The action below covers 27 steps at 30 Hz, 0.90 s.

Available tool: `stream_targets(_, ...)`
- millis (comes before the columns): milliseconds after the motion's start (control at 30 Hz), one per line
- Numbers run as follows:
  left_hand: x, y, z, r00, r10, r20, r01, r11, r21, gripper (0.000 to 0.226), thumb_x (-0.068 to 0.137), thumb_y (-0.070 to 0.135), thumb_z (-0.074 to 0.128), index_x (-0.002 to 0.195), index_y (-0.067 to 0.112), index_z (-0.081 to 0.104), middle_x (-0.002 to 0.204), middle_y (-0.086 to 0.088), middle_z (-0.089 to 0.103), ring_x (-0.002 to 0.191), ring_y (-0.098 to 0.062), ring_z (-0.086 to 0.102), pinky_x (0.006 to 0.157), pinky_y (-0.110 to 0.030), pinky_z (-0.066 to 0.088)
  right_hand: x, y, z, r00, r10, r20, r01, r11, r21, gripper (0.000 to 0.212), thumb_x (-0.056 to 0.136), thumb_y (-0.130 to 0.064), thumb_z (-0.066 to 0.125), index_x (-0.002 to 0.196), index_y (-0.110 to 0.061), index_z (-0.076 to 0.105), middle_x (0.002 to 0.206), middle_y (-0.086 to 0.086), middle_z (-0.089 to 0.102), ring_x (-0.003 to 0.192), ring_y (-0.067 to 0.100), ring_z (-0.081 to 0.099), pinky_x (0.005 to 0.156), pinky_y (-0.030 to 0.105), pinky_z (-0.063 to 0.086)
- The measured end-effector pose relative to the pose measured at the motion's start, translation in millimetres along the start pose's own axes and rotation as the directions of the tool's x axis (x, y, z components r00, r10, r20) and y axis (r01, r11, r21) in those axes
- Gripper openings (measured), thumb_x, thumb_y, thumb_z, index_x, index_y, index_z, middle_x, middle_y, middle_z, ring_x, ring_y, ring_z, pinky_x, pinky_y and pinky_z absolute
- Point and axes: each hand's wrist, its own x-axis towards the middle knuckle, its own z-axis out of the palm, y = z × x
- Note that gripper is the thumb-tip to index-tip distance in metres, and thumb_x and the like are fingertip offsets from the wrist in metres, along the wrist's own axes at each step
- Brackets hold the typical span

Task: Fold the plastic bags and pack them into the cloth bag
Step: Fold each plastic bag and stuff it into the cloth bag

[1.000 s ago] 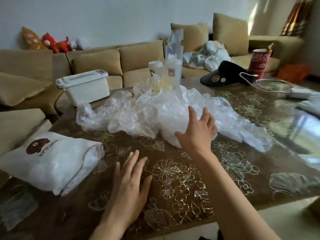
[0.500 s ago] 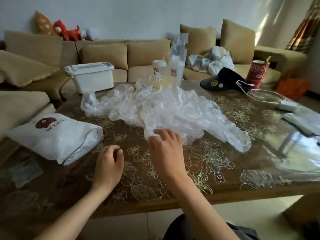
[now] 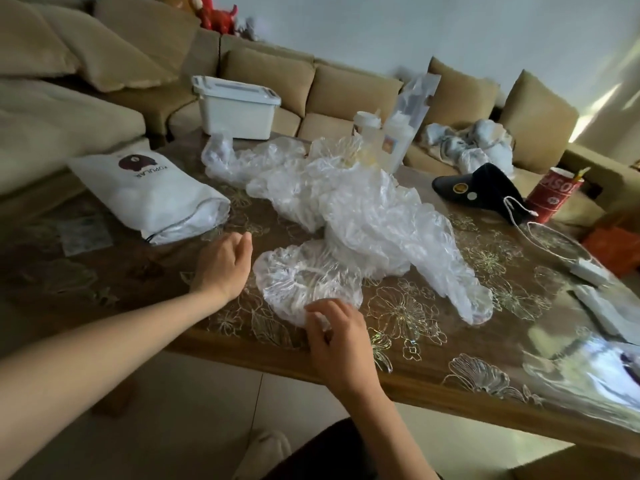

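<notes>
A heap of crumpled clear plastic bags [image 3: 349, 202] lies across the middle of the table. One clear bag [image 3: 304, 275] is drawn out of the heap toward the near edge. My right hand [image 3: 337, 341] pinches this bag's near edge with curled fingers. Just left of the bag hovers my left hand [image 3: 223, 265], fingers loosely curled and holding nothing; whether it touches the bag I cannot tell. The white cloth bag [image 3: 152, 194], printed with a brown bear, lies on its side at the table's left, its mouth facing the near edge.
The brown floral table [image 3: 415, 327] carries bottles [image 3: 394, 140], a black cap [image 3: 481, 188], a red cup [image 3: 554, 194] and a white cable [image 3: 554, 251] on the right. A white lidded box [image 3: 237, 110] stands at the back on the tan sofa [image 3: 346, 88].
My right hand has pulled one clear bag out of the heap toward the near edge. My left hand has moved up beside it. The view has tilted and shifted.
</notes>
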Motion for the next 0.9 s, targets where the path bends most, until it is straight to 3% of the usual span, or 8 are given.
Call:
stream_targets(100, 2, 1, 0, 0.996, 0.042, 0.084, -0.049, 0.996, 0.078, 0.072, 0.083, 0.067, 0.018, 0.068, 0.009, 0.058, 0.090, -0.009, 0.060, 0.086, -0.025, 0.058, 0.080, -0.034, 0.043, 12, 8, -10, 0.944, 0.287, -0.161, -0.289, 0.957, 0.015, 0.028, 0.088, -0.016, 0.059, 0.116, -0.011, 0.061, 0.113, 0.005, 0.059, 0.105, 0.018, 0.051, 0.093, 0.037, 0.044)
stream_targets(233, 6, -2, 3, 0.970, 0.112, 0.214, -0.145, 0.978, 0.147, 0.041, 0.084, 0.052, 0.051, 0.074, 0.013, 0.059, 0.104, -0.003, 0.059, 0.096, -0.020, 0.057, 0.086, -0.032, 0.041, 31, 29, -27, 0.757, 0.653, 0.013, -0.647, 0.747, 0.149, 0.051, 0.087, -0.045, 0.058, 0.125, -0.011, 0.054, 0.120, 0.007, 0.055, 0.115, 0.022, 0.047, 0.101, 0.042, 0.039)
stream_targets(300, 7, -7, 6, 0.974, 0.170, 0.149, -0.194, 0.967, 0.163, 0.018, 0.084, 0.027, 0.064, 0.074, 0.012, 0.060, 0.108, -0.007, 0.062, 0.099, -0.023, 0.059, 0.086, -0.033, 0.042, 36, 29, -25, 0.740, 0.671, 0.045, -0.672, 0.740, 0.021, 0.050, 0.086, -0.051, 0.056, 0.117, -0.012, 0.057, 0.118, 0.006, 0.055, 0.117, 0.024, 0.043, 0.102, 0.038, 0.034)
stream_targets(433, 5, -8, 11, 0.975, 0.207, 0.087, -0.218, 0.963, 0.157, 0.016, 0.089, 0.018, 0.060, 0.080, 0.005, 0.062, 0.098, -0.009, 0.064, 0.085, -0.026, 0.061, 0.073, -0.034, 0.046, 47, 20, -10, 0.721, 0.690, 0.061, -0.684, 0.723, -0.098, 0.019, 0.084, -0.030, 0.060, 0.101, -0.021, 0.060, 0.111, 0.001, 0.057, 0.109, 0.024, 0.050, 0.097, 0.038, 0.038)
stream_targets(533, 1, -7, 10, 0.987, 0.136, -0.085, -0.123, 0.981, 0.149, 0.028, 0.096, 0.023, 0.048, 0.077, 0.005, 0.059, 0.079, -0.009, 0.060, 0.068, -0.025, 0.058, 0.062, -0.034, 0.044, 61, 10, -9, 0.701, 0.709, 0.075, -0.707, 0.678, 0.200, 0.007, 0.086, -0.019, 0.061, 0.081, -0.022, 0.058, 0.091, -0.001, 0.065, 0.089, 0.018, 0.060, 0.083, 0.031, 0.047)
stream_targets(633, 1, -5, 6, 0.970, 0.020, -0.243, 0.029, 0.980, 0.195, 0.030, 0.098, 0.020, 0.042, 0.080, 0.002, 0.058, 0.081, -0.016, 0.061, 0.074, -0.030, 0.056, 0.071, -0.040, 0.043, 70, -4, -7, 0.674, 0.739, -0.012, -0.672, 0.620, 0.405, 0.019, 0.088, -0.017, 0.064, 0.102, -0.012, 0.053, 0.106, 0.007, 0.059, 0.096, 0.021, 0.058, 0.085, 0.032, 0.047)
stream_targets(800, -5, -9, 3, 0.977, -0.079, -0.198, 0.121, 0.970, 0.213, 0.013, 0.089, 0.009, 0.050, 0.080, 0.004, 0.059, 0.087, -0.014, 0.061, 0.086, -0.033, 0.057, 0.082, -0.042, 0.042, 74, -4, 16, 0.491, 0.870, 0.050, -0.867, 0.493, -0.077, 0.052, 0.085, -0.024, 0.062, 0.128, -0.004, 0.040, 0.126, 0.012, 0.054, 0.115, 0.031, 0.054, 0.097, 0.040, 0.043)
stream_targets(900, -17, -10, -1, 0.979, -0.148, -0.139, 0.146, 0.989, -0.028, 0.014, 0.086, 0.001, 0.052, 0.076, 0.004, 0.062, 0.082, -0.010, 0.062, 0.085, -0.028, 0.057, 0.076, -0.034, 0.044, 91, -7, 18, 0.556, 0.797, 0.238, -0.807, 0.586, -0.075, 0.033, 0.080, -0.014, 0.060, 0.112, -0.004, 0.058, 0.109, 0.012, 0.064, 0.101, 0.028, 0.062, 0.089, 0.040, 0.052)
